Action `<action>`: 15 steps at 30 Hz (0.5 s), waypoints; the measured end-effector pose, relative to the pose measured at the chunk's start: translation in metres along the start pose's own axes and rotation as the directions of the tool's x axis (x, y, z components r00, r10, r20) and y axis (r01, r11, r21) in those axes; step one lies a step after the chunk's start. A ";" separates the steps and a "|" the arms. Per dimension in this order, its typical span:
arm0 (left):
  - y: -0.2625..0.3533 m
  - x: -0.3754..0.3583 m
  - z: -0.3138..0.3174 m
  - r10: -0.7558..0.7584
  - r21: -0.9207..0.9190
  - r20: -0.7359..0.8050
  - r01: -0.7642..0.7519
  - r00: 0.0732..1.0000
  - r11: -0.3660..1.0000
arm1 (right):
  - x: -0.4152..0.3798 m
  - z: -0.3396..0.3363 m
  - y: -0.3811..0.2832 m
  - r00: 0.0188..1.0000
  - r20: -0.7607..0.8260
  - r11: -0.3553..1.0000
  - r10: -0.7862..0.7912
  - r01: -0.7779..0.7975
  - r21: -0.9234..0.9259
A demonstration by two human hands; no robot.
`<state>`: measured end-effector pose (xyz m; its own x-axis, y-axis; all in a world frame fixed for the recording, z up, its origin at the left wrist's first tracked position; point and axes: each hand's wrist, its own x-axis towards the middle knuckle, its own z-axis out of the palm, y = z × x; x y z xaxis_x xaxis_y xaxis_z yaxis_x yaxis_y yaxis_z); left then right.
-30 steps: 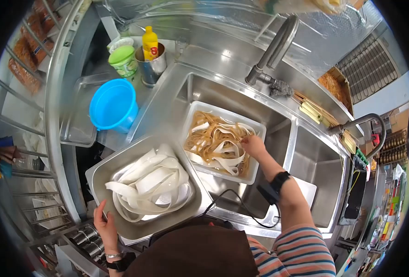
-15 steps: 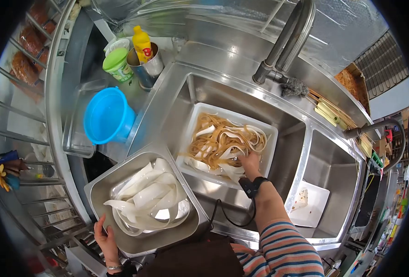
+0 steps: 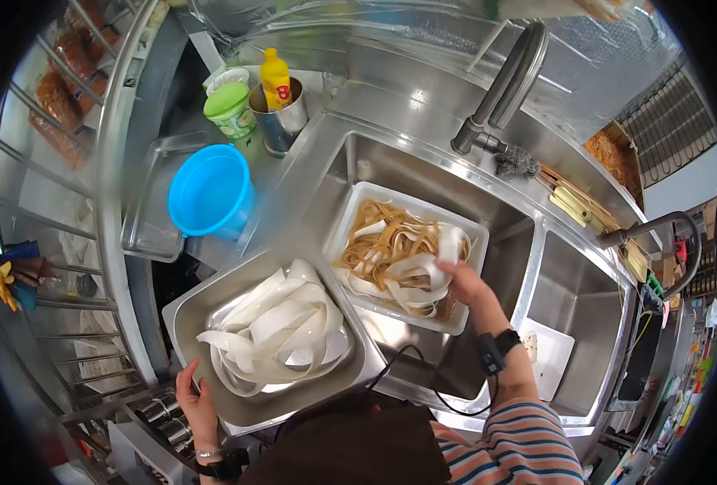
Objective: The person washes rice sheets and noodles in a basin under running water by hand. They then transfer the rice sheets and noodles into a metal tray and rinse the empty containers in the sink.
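My right hand [image 3: 467,286] is over the right side of a white tray [image 3: 475,267], its fingers closed on wide white noodles [image 3: 407,271]. Thin brown noodles [image 3: 379,242] lie tangled with them in the tray, which sits inside the sink basin. To the left, a deep metal pan [image 3: 190,311] holds a loose heap of broad, glossy white noodles [image 3: 282,327]. My left hand [image 3: 197,406] is against the near left edge of that pan, fingers stretched and apart; how firmly it touches the rim cannot be made out.
A blue bucket [image 3: 211,194], a green-lidded tub [image 3: 231,109] and a metal cup [image 3: 284,125] with a yellow bottle [image 3: 274,77] stand at the back left. A faucet [image 3: 500,89] rises behind the basin. Another white tray [image 3: 556,356] lies in the right basin. A barred rack [image 3: 51,234] borders the left.
My right hand has moved right across the tray, drawing some white noodles with it. The camera view has shifted slightly. My left hand stays beside the metal pan.
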<state>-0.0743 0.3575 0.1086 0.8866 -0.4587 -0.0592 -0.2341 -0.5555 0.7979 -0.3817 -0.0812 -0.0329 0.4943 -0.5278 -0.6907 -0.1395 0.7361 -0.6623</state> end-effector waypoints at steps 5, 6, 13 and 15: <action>-0.008 0.000 0.002 0.108 -0.044 -0.048 -0.110 0.993 0.993 | -0.077 0.050 -0.081 0.929 0.201 0.940 -0.311 0.270 0.207; -0.007 0.000 0.001 0.097 -0.047 -0.035 -0.098 0.995 0.994 | -0.088 0.057 -0.097 0.916 0.197 0.928 -0.350 0.311 0.204; -0.023 0.004 0.005 0.209 -0.062 -0.086 -0.215 0.974 0.975 | -0.206 0.130 -0.213 0.673 0.292 0.731 -0.679 0.655 0.192; -0.031 0.006 0.008 0.229 -0.064 -0.107 -0.236 0.968 0.970 | -0.248 0.159 -0.252 0.562 0.255 0.606 -0.787 0.781 0.150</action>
<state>-0.0649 0.3663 0.0787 0.8468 -0.4971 0.1892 -0.4110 -0.3858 0.8260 -0.3326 -0.0682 0.3522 0.6063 -0.7679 0.2068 0.4297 0.0976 -0.8977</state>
